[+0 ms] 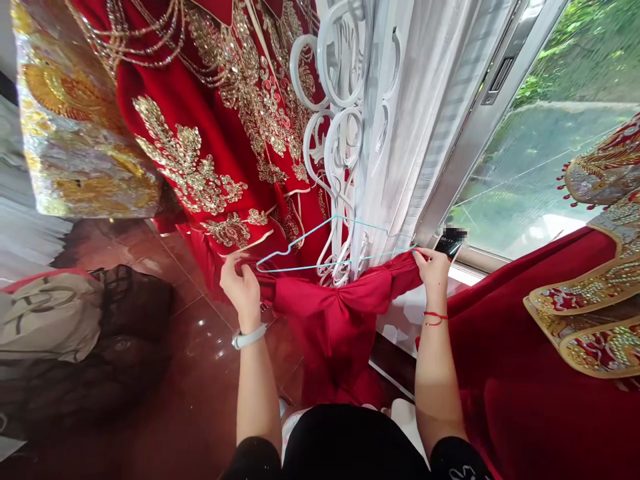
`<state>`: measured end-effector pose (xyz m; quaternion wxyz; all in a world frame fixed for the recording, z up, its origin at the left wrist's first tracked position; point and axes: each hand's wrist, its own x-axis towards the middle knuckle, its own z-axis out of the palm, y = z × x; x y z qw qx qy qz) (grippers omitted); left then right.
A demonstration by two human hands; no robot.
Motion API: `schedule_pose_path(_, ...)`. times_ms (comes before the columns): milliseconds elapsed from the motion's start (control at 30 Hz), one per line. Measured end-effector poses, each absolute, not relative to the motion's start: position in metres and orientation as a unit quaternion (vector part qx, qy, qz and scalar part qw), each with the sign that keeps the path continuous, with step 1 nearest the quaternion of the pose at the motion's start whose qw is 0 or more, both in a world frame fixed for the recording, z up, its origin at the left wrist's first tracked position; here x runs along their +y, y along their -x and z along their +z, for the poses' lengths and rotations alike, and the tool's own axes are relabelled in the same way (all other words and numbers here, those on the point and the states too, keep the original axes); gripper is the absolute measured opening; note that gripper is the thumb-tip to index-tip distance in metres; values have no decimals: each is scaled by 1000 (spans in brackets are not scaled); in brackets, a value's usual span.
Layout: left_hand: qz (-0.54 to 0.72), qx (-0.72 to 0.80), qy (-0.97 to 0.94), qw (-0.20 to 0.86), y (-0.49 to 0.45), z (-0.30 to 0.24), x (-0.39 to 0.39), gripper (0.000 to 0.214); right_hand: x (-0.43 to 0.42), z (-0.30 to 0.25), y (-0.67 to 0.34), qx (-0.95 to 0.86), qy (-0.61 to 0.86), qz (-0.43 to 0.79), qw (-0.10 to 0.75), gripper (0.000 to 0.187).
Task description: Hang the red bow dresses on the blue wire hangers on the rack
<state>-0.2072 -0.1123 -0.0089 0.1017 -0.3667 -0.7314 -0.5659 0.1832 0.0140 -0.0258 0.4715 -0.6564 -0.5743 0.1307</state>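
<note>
A red off-shoulder dress (333, 300) with a gathered knot at its front hangs between my two hands. A thin light-blue hanger (295, 269) lies along the dress's upper edge, its hook toward a white scrollwork rack. My right hand (434, 268), with a red string bracelet, pinches the dress's right shoulder at the hanger's right end. Beside the hanger's left end, my left hand (241, 288) is curled closed at the dress's left shoulder. Its fingertips are slightly blurred, and the cloth in them is mostly hidden.
Red garments with gold embroidery (200, 177) hang ahead on the white scrollwork rack (333, 127). A gold-and-silver garment (80, 133) hangs at far left. A beige bag (55, 313) and dark sheer fabric sit lower left. Right are a window (545, 133), a phone (449, 243) and a beaded red garment (590, 300).
</note>
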Motion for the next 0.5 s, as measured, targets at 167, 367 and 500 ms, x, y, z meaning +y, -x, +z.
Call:
schedule_pose_path(167, -527, -742, 412, 45, 206, -43, -129, 29, -12, -80, -187, -566, 653, 159, 478, 47)
schedule_pose_path(367, -411, -806, 426, 7, 200, -58, -139, 23, -28, -98, -179, -596, 658, 171, 426, 46)
schedule_pose_path(500, -377, -835, 398, 35, 195, -60, -139, 25, -22, -100, -182, -613, 678, 88, 396, 43)
